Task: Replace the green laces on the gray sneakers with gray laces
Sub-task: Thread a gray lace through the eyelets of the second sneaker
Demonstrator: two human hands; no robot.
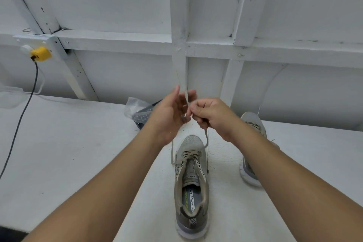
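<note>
Sneaker (191, 186) mid-table | R hand (211, 115) pinches lace (205, 141) | L hand (170, 116) fingers straight, touching lace | 2nd sneaker (253, 124) right

The right forearm is covering the middle of the second gray mesh sneaker (253, 124), leaving only its toe and part of its sole showing. The left hand (169, 116) is blurring at its fingers (176, 92) and hiding part of the clear plastic bag (137, 110). The black cable (21, 116) is running off the left edge.
</note>
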